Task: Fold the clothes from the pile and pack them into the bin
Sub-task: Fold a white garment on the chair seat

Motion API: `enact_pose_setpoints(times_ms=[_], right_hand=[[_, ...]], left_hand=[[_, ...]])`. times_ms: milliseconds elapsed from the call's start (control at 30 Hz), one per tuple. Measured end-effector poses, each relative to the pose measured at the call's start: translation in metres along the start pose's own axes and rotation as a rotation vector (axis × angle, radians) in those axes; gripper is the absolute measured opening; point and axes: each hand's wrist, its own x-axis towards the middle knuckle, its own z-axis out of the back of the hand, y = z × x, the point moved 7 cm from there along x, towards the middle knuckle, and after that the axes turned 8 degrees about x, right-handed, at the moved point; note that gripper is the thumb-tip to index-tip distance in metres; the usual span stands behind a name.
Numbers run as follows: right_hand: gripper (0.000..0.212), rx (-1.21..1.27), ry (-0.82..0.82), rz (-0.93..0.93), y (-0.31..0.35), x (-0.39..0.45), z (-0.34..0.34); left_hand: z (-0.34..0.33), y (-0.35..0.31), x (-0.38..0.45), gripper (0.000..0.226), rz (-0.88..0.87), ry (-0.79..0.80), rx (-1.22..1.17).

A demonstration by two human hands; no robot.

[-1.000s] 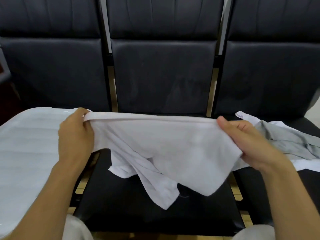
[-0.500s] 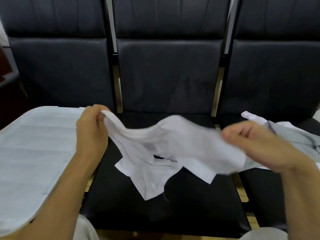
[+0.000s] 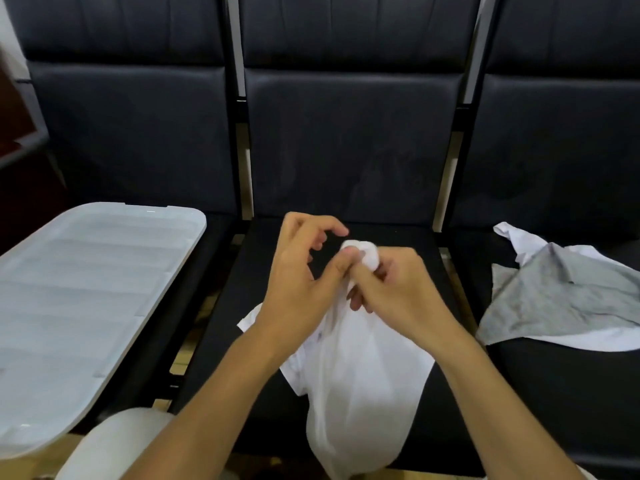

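Observation:
A white garment point(image 3: 360, 393) hangs bunched from both my hands over the middle black seat point(image 3: 242, 341), its lower part drooping past the seat's front edge. My left hand point(image 3: 301, 275) and my right hand point(image 3: 394, 285) meet at the garment's gathered top edge. The right hand's fingers are curled round the cloth. The left thumb pinches the bunch while its fingers arch above it. The pile point(image 3: 554, 296), a grey garment on white ones, lies on the right seat. The white plastic bin point(image 3: 86, 289), lid on, rests on the left seat.
Three dark padded seat backs point(image 3: 349, 140) rise behind the seats. Metal frame gaps separate the seats. My knees in light trousers point(image 3: 114, 445) show at the bottom edge. Dark furniture stands at the far left.
My hands, spread wide with the white garment stretched between them, have come together at the centre. The garment now hangs down in one bunch. The view has tilted slightly.

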Motion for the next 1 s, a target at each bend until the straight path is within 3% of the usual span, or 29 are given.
enact_pose_setpoints(times_ms=[100,200,300,400,467,567,633,767,867,933,1000], right_hand=[[0.028,0.232,-0.194,-0.045,0.000,0.001,0.021],[0.028,0.462,-0.222,-0.044,0.009,0.000,0.027],[0.030,0.600,-0.258,-0.003,0.016,0.000,0.032],[0.038,0.516,-0.326,0.104,0.022,-0.001,0.055],[0.041,0.440,-0.386,0.134,0.021,-0.003,0.076],[0.040,0.285,-0.428,0.186,0.018,-0.007,0.101],[0.039,0.253,-0.465,0.256,0.022,-0.010,0.112],[0.035,0.237,-0.571,0.314,0.027,-0.018,0.145],[0.037,0.161,-0.523,0.141,0.018,-0.021,0.169],[0.040,0.137,-0.366,-0.159,-0.001,-0.024,0.171],[0.040,0.047,-0.157,-0.461,-0.021,-0.034,0.163]], left_hand=[[-0.006,0.001,-0.005,0.009,0.046,0.082,-0.059],[-0.032,0.021,-0.018,0.014,0.164,0.298,0.111],[-0.049,0.037,-0.025,0.012,0.278,0.346,0.213],[-0.039,0.047,-0.010,0.017,0.417,0.258,0.066],[-0.012,0.045,0.008,0.029,0.364,0.119,0.049],[0.028,0.026,0.024,0.039,0.140,-0.048,0.285],[0.045,0.018,0.026,0.034,0.027,-0.147,0.458],[0.076,0.036,0.023,0.022,0.133,-0.186,0.654],[0.095,0.046,0.019,0.038,0.283,-0.085,0.783],[0.096,0.058,0.014,0.041,0.361,0.159,0.920],[0.091,0.077,0.002,0.032,0.457,0.510,1.012]])
